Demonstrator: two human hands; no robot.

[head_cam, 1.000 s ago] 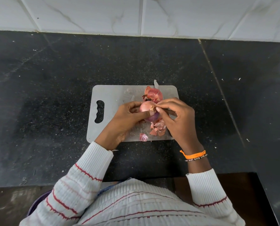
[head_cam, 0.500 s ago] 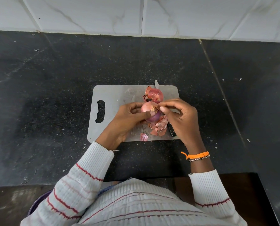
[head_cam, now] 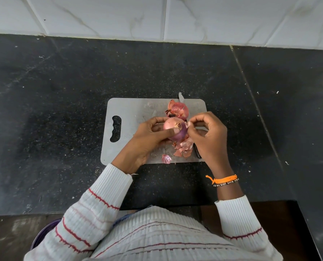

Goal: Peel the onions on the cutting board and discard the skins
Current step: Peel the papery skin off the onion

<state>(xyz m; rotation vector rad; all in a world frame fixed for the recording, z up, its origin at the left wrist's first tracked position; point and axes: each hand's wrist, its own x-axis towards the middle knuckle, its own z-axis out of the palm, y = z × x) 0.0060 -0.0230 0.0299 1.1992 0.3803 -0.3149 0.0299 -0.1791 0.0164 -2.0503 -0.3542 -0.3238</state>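
Peeling underway: left hand [head_cam: 147, 136] grips partly skinned red onion [head_cam: 174, 129], right hand [head_cam: 205, 132] pinches a skin strip; second onion [head_cam: 178, 110] unpeeled, loose skins [head_cam: 183, 148] undiscarded on cutting board [head_cam: 134, 110].

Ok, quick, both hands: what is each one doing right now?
Left hand: closed around the onion, held just above the cutting board.
Right hand: fingertips pinched at the onion's right side, apparently on a bit of skin; too small to confirm.
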